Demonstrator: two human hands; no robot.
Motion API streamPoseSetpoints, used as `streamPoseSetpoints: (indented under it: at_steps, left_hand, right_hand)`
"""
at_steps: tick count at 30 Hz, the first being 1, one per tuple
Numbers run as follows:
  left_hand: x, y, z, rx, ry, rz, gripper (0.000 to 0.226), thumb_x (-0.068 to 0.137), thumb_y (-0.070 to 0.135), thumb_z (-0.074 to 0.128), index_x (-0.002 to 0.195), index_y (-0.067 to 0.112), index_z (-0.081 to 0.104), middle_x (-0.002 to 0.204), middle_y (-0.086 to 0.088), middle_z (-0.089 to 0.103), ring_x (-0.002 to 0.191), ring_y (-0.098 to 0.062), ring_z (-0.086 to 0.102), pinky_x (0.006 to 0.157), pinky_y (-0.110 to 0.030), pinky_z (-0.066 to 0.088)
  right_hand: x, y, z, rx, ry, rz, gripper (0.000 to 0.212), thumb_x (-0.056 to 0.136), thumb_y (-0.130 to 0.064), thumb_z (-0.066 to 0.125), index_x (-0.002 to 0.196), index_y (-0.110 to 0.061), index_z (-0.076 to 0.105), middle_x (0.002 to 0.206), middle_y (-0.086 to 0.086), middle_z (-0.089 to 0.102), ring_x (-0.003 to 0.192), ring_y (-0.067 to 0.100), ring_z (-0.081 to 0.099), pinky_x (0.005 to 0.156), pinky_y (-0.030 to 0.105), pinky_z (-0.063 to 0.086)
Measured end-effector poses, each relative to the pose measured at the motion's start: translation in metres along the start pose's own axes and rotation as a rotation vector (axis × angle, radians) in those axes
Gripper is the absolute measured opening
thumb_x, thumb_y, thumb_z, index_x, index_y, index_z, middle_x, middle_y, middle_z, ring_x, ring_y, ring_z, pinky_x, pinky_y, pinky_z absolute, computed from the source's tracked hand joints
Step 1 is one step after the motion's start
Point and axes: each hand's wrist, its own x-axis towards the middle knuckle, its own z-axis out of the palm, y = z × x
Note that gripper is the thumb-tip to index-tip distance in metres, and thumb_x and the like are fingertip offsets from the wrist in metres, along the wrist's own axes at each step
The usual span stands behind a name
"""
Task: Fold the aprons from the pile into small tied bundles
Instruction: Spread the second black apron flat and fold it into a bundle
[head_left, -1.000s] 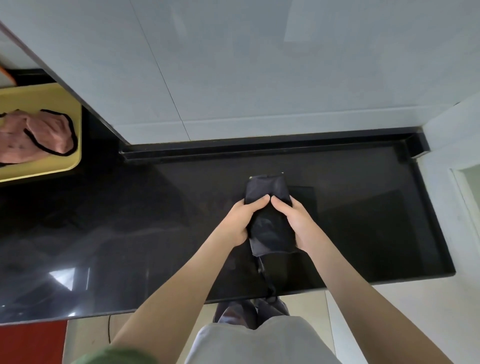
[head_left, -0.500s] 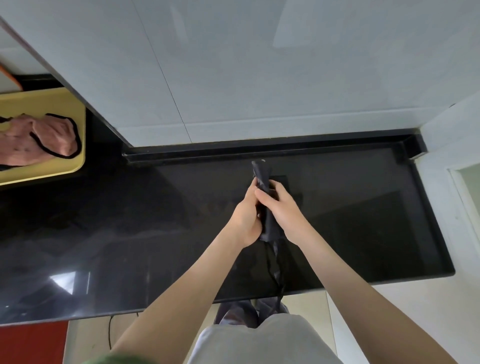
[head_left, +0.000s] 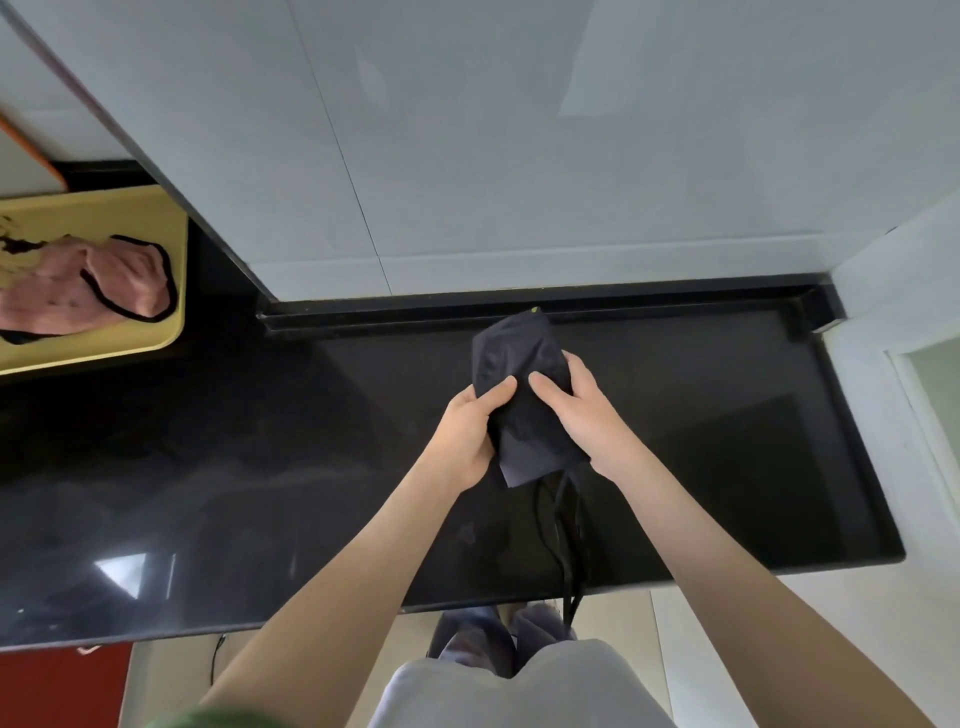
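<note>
1. I am viewing a pale tiled wall (head_left: 519, 156), which is filling the upper half of the frame.
2. A glossy black countertop (head_left: 208, 467) is running across the middle of the frame, from the left edge to the right of centre.
3. A yellow tray (head_left: 104, 348) is sitting on the countertop at the upper left of the frame.
4. A pink apron (head_left: 78, 291) with black edging is lying crumpled inside the tray, well apart from the hands.
5. The dark apron (head_left: 519, 358), folded into a narrow bundle, is being held over the countertop at the centre of the frame. I cannot tell whether it is touching the surface.
6. The left hand (head_left: 462, 436) is grasping the bundle's left edge, with the thumb pressing on the front and the fingers passing behind the cloth.
7. The right hand (head_left: 582, 415) is grasping the bundle's right edge, with the thumb lying on the front and the fingers curling round the side.
8. The black straps (head_left: 569, 545) are hanging from the bundle's lower end and trailing past the countertop's front edge, below the centre of the frame.
</note>
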Motion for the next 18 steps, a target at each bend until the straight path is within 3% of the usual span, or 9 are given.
streamPoseSetpoints:
  at_steps: [3,8,11,13,16,18]
  left_hand:
    - [-0.003,0.008,0.005,0.015,0.014,0.009,0.031,0.094,0.020,0.058,0.123,0.008,0.062,0.119,-0.011,0.067,0.109,-0.026,0.064,0.092,-0.039,0.052]
    - [-0.006,0.028,0.010,0.054,0.141,-0.075,0.050,0.083,0.052,0.065,0.114,0.013,0.066,0.109,-0.009,0.071,0.104,-0.027,0.066,0.092,-0.043,0.052]
    - [-0.009,0.033,0.012,0.050,0.154,-0.025,0.030,0.086,0.040,0.066,0.104,0.016,0.066,0.099,-0.004,0.072,0.097,-0.022,0.067,0.075,-0.034,0.053]
    - [-0.010,0.033,0.012,0.059,0.135,0.031,0.026,0.087,0.032,0.066,0.109,0.017,0.066,0.106,-0.004,0.072,0.101,-0.022,0.066,0.080,-0.035,0.054]
    - [-0.012,0.035,0.013,0.113,0.156,0.083,0.029,0.086,0.027,0.069,0.113,0.018,0.065,0.110,-0.005,0.071,0.105,-0.025,0.065,0.095,-0.043,0.051]
    - [-0.013,0.035,0.017,0.239,0.170,0.111,0.021,0.085,0.026,0.070,0.106,0.022,0.066,0.102,0.000,0.072,0.100,-0.022,0.065,0.091,-0.040,0.052]
  right_hand:
    - [-0.002,-0.003,-0.007,0.102,-0.148,0.080,0.058,0.089,-0.041,0.064,0.139,-0.024,0.040,0.132,-0.003,0.054,0.118,0.016,0.055,0.105,0.041,0.044]
    - [-0.011,-0.012,-0.014,0.142,-0.401,0.025,0.036,0.092,-0.017,0.062,0.127,-0.022,0.053,0.123,-0.005,0.065,0.112,0.013,0.062,0.099,0.032,0.049]
    - [-0.007,-0.013,-0.023,0.102,-0.490,-0.002,0.041,0.090,-0.014,0.063,0.130,-0.018,0.054,0.127,-0.001,0.064,0.119,0.019,0.060,0.107,0.043,0.042]
    - [-0.004,-0.015,-0.026,0.052,-0.545,-0.006,0.044,0.090,-0.012,0.061,0.133,-0.016,0.052,0.130,0.001,0.062,0.121,0.022,0.058,0.110,0.048,0.038]
    - [-0.005,-0.020,-0.025,0.142,-0.525,-0.058,0.049,0.094,-0.017,0.059,0.140,-0.022,0.043,0.135,-0.002,0.058,0.125,0.019,0.054,0.109,0.043,0.040]
    - [-0.007,-0.029,-0.019,0.203,-0.356,-0.136,0.058,0.089,-0.033,0.065,0.142,-0.029,0.040,0.138,-0.004,0.055,0.126,0.014,0.052,0.107,0.037,0.041]
